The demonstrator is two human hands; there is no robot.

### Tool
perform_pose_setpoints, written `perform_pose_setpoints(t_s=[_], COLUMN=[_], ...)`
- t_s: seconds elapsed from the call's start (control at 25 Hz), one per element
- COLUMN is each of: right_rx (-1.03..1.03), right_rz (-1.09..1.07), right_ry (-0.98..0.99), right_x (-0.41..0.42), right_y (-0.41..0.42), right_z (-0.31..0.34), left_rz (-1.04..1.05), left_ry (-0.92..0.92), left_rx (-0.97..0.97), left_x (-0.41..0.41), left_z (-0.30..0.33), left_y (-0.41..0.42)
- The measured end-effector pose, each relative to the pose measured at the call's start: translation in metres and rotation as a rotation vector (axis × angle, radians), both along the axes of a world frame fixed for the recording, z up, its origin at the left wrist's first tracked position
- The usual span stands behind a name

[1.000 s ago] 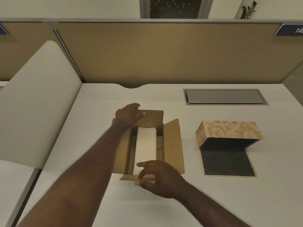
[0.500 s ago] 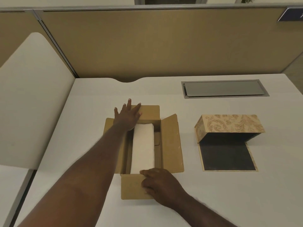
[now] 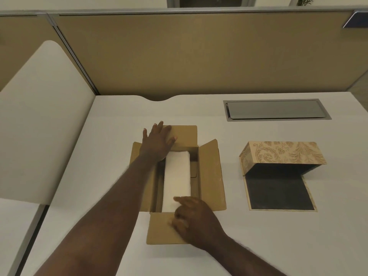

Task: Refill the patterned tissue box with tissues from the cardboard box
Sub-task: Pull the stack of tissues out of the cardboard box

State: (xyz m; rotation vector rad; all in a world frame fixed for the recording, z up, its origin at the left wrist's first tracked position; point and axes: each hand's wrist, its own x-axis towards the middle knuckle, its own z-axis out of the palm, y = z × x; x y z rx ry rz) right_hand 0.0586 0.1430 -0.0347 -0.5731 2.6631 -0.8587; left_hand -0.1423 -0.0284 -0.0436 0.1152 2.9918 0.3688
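Observation:
The brown cardboard box (image 3: 211,176) lies open in the middle of the white desk, its flaps spread flat. A white stack of tissues (image 3: 177,176) fills its middle. My left hand (image 3: 157,144) rests flat, fingers spread, on the far flap and the far end of the stack. At the near flap, my right hand (image 3: 193,218) has its fingers reaching onto the near end of the tissues. The patterned tissue box (image 3: 282,154) stands to the right, tipped open, with its dark lid panel (image 3: 278,192) flat on the desk toward me.
A grey cable hatch (image 3: 274,110) is set into the desk at the back right. Tan partition walls (image 3: 199,56) close the back and left. A white curved side panel (image 3: 39,126) stands on the left.
The near flap of the cardboard box has been folded down flat. My left hand has spread flat on the far flap, and my right hand's fingers have moved onto the near end of the tissues.

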Motion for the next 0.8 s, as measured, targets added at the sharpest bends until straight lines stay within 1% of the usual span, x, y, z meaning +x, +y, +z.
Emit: perform_pose_setpoints(t_s=[0.12, 0.16, 0.2, 0.28, 0.32, 0.4, 0.48, 0.52, 0.6, 0.68, 0.8], right_rx=[-0.177, -0.215, -0.238, -0.275, -0.305, -0.344, -0.338, -0.344, -0.393, -0.421, -0.385], right_rz=[-0.344, -0.415, -0.468, -0.568, -0.629, -0.738, -0.819, -0.853, -0.908, -0.928, -0.921], right_ry=[-0.123, -0.175, -0.237, -0.351, -0.392, -0.484, -0.625, -0.691, -0.751, -0.748, -0.742], right_x=[-0.023, -0.033, -0.042, -0.059, -0.067, -0.078, -0.083, -0.083, -0.083, -0.085, -0.089], right_y=[-0.015, -0.022, -0.028, -0.039, -0.042, -0.045, -0.047, -0.047, -0.047, -0.046, -0.044], right_z=[0.013, 0.011, 0.009, -0.002, -0.007, -0.015, -0.026, -0.032, -0.044, -0.051, -0.053], left_rz=[0.089, 0.142, 0.202, 0.339, 0.406, 0.508, 0.619, 0.686, 0.797, 0.829, 0.840], left_ry=[0.190, 0.242, 0.269, 0.241, 0.177, -0.017, -0.212, -0.303, -0.480, -0.576, -0.604], left_rx=[0.240, 0.343, 0.469, 0.734, 0.813, 0.883, 0.957, 0.972, 0.921, 0.894, 0.887], left_x=[0.032, 0.047, 0.063, 0.090, 0.101, 0.115, 0.121, 0.122, 0.120, 0.116, 0.109], left_z=[0.007, 0.009, 0.009, 0.003, -0.003, -0.009, -0.009, -0.010, -0.015, -0.024, -0.030], left_y=[0.007, 0.012, 0.018, 0.028, 0.032, 0.040, 0.045, 0.046, 0.044, 0.039, 0.039])
